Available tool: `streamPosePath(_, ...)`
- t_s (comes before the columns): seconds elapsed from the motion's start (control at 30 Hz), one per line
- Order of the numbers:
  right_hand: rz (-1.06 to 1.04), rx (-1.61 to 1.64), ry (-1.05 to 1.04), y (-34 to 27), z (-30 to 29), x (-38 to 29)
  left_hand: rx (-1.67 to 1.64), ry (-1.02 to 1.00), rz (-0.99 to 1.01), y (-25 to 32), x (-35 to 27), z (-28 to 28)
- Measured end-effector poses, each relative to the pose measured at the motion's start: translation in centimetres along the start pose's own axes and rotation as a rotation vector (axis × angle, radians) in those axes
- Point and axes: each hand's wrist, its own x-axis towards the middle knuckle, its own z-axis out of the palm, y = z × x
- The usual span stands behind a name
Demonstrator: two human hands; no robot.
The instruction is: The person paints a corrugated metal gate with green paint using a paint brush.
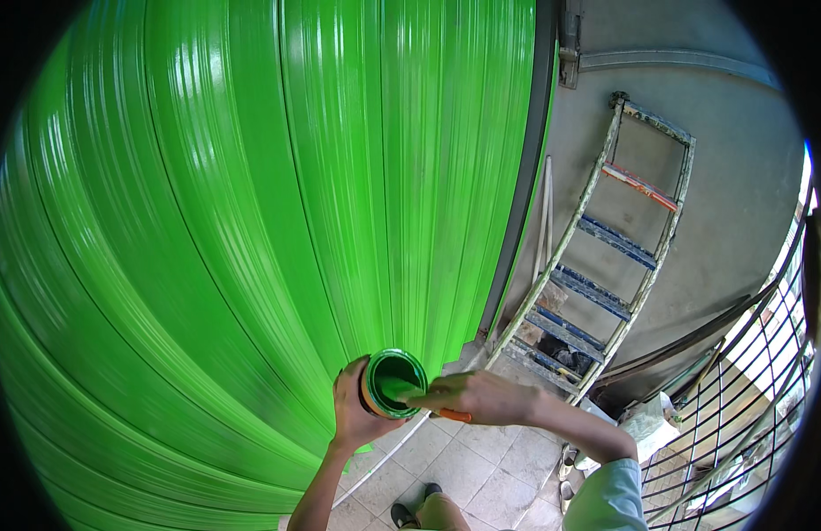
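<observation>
My left hand (357, 410) is wrapped around the side of a paint can (365, 396) and holds it tilted, its opening facing me. Green paint coats the can's rim and inner wall. In my right hand (480, 398) is a paintbrush with an orange handle (455, 415); its green-coated head (396, 387) is inside the can's mouth. Behind the can rises a tall ribbed metal panel (330, 166), glossy green, with some duller patches.
A paint-spattered ladder (606, 297) leans on the grey wall (722, 219) at the right. White bags (652, 425), shoes (566, 461) and a black metal grille (722, 405) are at the lower right. Floor tiles (460, 458) lie beneath me.
</observation>
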Motion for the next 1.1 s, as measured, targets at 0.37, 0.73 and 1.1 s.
streamPosePath(0.37, 0.318, 0.511, 0.391, 3.0, 9.2, -4.3, -0.013, -0.011, -0.092, -2.6, -1.4, 2.2)
streamPosePath(0.73, 0.208, 1.261, 1.406, 9.1, 19.0, -0.7, -0.194, 0.016, -0.304, -6.3, -4.0, 5.5)
streamPosePath(1.1, 0.548, 0.178, 1.306, 19.9, 17.7, 9.2, -0.429, 0.039, -0.464, -7.0, -6.1, 5.3)
